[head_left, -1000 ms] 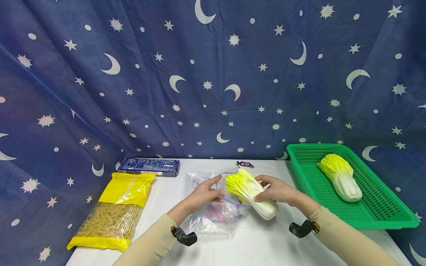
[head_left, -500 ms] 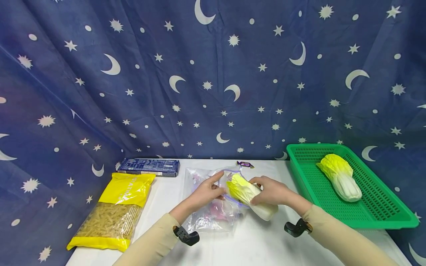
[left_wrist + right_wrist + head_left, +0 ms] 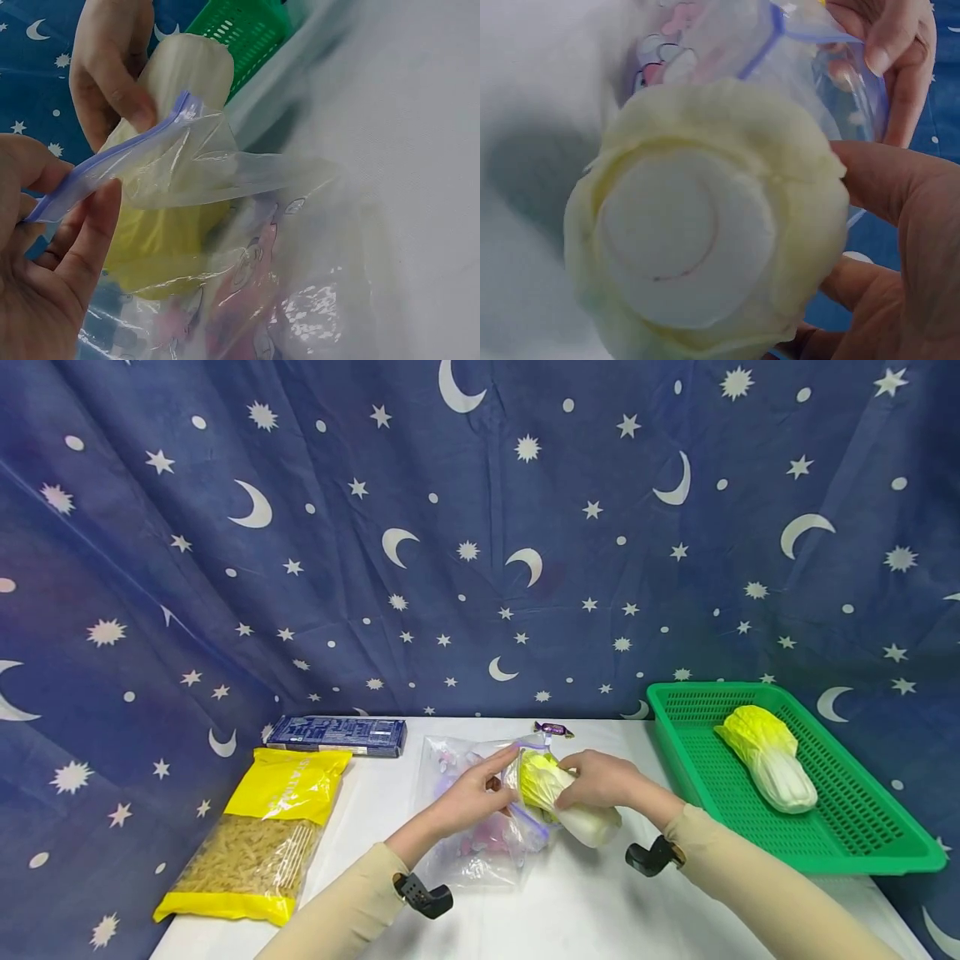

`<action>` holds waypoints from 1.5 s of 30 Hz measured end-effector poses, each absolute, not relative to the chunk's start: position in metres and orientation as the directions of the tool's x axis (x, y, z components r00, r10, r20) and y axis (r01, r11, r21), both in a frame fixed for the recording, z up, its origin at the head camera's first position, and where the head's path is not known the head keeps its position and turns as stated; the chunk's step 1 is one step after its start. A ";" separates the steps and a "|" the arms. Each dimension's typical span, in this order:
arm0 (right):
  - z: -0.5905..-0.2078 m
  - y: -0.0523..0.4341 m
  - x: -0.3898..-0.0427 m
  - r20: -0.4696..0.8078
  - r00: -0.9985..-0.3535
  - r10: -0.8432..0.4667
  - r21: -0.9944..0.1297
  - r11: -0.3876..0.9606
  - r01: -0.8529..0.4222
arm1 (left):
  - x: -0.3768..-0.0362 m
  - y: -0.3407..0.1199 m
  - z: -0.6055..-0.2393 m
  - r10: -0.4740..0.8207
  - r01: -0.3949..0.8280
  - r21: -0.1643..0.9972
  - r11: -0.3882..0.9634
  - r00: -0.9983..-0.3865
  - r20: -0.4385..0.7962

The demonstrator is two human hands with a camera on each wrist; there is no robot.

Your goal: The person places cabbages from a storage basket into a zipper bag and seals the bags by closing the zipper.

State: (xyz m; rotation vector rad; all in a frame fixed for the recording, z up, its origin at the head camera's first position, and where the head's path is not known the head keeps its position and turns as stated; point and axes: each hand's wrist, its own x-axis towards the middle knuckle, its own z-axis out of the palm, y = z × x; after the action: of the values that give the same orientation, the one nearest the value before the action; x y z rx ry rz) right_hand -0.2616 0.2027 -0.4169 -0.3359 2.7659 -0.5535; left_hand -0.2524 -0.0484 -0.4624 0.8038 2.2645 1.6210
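A clear zip bag (image 3: 480, 860) with a purple zip edge and pink printed figures lies on the table. My left hand (image 3: 472, 797) pinches the bag's zip edge (image 3: 112, 154) between thumb and fingers, holding the mouth apart. My right hand (image 3: 603, 781) grips a napa cabbage (image 3: 588, 825) by its white stalk. The cabbage's yellow leafy end (image 3: 161, 247) is inside the bag, seen through the clear film in the left wrist view. Its pale round base (image 3: 690, 232) sticks out of the mouth toward the right wrist camera.
At right, a green basket (image 3: 675, 768) holds a second napa cabbage (image 3: 772, 764). A yellow pasta bag (image 3: 258, 843) lies at left, with a blue box (image 3: 337, 737) behind it. A small purple wrapped candy (image 3: 553, 729) lies behind the zip bag. A starry curtain (image 3: 450, 527) hangs at the back.
My right hand has moved left with the cabbage, and its leafy end has gone from over the bag's mouth to inside it. My left hand has shifted slightly right, still holding the zip edge.
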 end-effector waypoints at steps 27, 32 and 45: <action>-0.429 0.213 -0.268 -0.455 -0.863 -0.219 -0.840 0.429 0.333 | -0.248 -0.039 -0.473 0.578 0.200 0.955 0.219 -0.815 0.038; -0.436 0.212 -0.266 -0.481 -0.825 -0.297 -0.858 0.355 0.372 | -0.247 -0.039 -0.475 0.587 0.182 0.968 0.175 -0.808 0.046; -0.437 0.213 -0.264 -0.505 -0.803 -0.318 -0.834 0.418 0.359 | -0.248 -0.037 -0.478 0.575 0.168 0.968 0.187 -0.818 0.031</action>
State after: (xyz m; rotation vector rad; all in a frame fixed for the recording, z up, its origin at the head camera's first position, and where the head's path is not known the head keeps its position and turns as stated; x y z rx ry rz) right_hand -0.2640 0.2134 -0.4368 0.0347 2.0603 -1.4215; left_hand -0.2481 -0.0375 -0.4782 0.7017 2.1301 1.6667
